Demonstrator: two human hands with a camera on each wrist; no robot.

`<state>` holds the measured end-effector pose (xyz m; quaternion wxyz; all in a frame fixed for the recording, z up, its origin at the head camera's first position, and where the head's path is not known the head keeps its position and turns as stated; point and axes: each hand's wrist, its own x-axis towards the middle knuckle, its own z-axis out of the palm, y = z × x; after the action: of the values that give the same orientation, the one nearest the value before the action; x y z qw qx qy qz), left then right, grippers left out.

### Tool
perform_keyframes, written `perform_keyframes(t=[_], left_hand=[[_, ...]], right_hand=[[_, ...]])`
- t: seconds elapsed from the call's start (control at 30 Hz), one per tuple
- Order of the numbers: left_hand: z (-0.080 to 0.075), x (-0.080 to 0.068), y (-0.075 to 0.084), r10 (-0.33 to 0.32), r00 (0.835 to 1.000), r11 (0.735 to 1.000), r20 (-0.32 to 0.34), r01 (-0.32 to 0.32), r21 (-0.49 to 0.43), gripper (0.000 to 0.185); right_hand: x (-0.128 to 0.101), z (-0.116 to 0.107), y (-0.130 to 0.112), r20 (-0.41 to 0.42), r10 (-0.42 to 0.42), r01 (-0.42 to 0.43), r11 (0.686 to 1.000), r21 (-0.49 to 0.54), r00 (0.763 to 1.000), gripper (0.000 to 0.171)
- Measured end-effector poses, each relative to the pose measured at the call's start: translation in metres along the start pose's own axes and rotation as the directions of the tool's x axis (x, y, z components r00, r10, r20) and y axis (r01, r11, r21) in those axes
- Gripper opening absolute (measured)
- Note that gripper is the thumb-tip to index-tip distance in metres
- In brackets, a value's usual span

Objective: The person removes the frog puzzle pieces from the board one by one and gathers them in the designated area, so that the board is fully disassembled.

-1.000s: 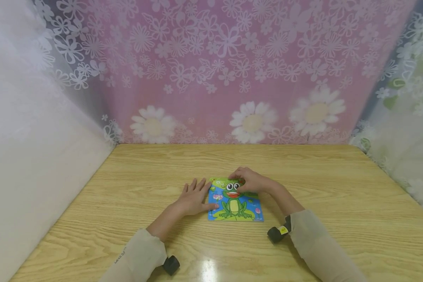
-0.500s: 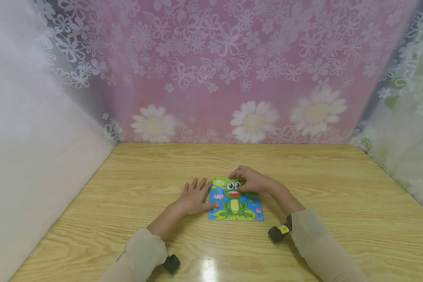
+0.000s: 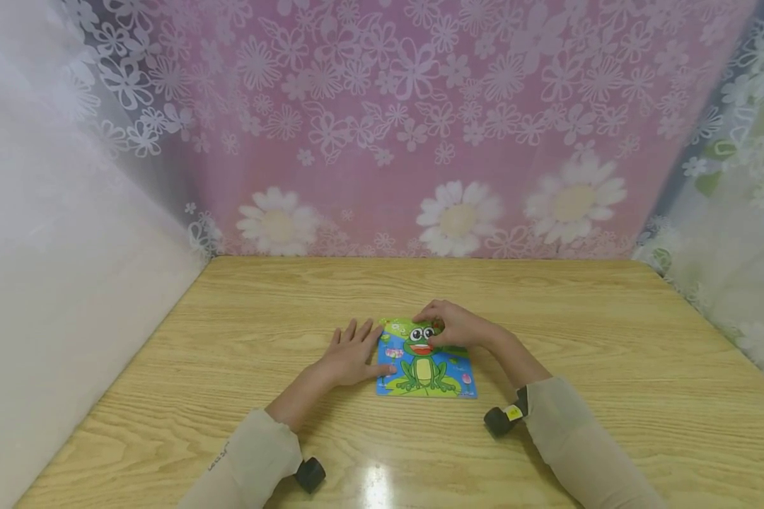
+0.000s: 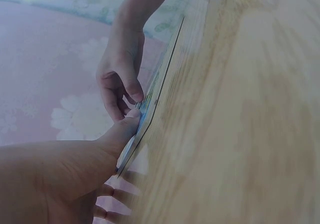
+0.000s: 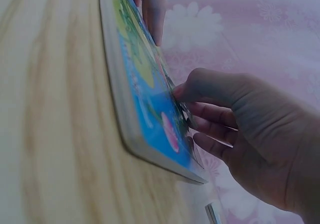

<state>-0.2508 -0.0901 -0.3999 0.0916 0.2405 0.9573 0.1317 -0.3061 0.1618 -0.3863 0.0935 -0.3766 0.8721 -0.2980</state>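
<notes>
A frog picture puzzle (image 3: 423, 371) lies flat on the wooden table, its thick pale edge showing in the right wrist view. My left hand (image 3: 348, 360) spreads straight fingers along its left side, and the thumb (image 4: 131, 118) rests on the picture. At the upper right of the board, my right hand (image 3: 456, 326) curls over the frog's head. In the right wrist view its thumb (image 5: 181, 91) and fingers pinch a thin puzzle piece (image 5: 189, 118) that sits slightly raised at the board's surface. The hand covers part of the picture there.
The wood-grain table (image 3: 261, 304) extends around the board. A flowered pink curtain (image 3: 382, 141) hangs behind it, with pale cloth at both sides. In the right wrist view a small pale block-like thing (image 5: 212, 213) lies beyond the board's corner.
</notes>
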Motion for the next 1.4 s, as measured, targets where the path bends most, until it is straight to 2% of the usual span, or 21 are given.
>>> perform_keyframes(t=[0.3,0.6,0.8,1.03,1.4], left_hand=[[-0.003,-0.001,0.005,0.023,1.0,0.999,0.006,-0.023,-0.036,0.088],[0.001,0.004,0.004,0.015,1.0,1.0,-0.005,-0.015,-0.008,0.088],[0.0,0.003,0.003,0.023,1.0,1.0,-0.008,-0.023,-0.018,0.088],[-0.001,0.0,0.003,0.017,1.0,1.0,-0.013,-0.017,-0.022,0.087],[0.0,-0.001,-0.001,0.012,1.0,1.0,-0.012,-0.012,-0.018,0.088]], right_hand=[[-0.005,-0.004,0.0,-0.012,0.011,-0.011,1.0,0.021,1.0,0.041],[-0.016,-0.016,0.005,-0.049,0.046,-0.046,0.999,-0.001,0.998,0.039],[-0.031,-0.027,0.007,-0.087,0.025,-0.031,0.997,-0.072,0.996,0.038],[-0.05,-0.039,0.01,-0.106,0.051,-0.06,0.994,-0.086,0.993,0.038],[-0.078,-0.051,0.031,-0.173,0.068,-0.088,0.99,-0.109,0.983,0.039]])
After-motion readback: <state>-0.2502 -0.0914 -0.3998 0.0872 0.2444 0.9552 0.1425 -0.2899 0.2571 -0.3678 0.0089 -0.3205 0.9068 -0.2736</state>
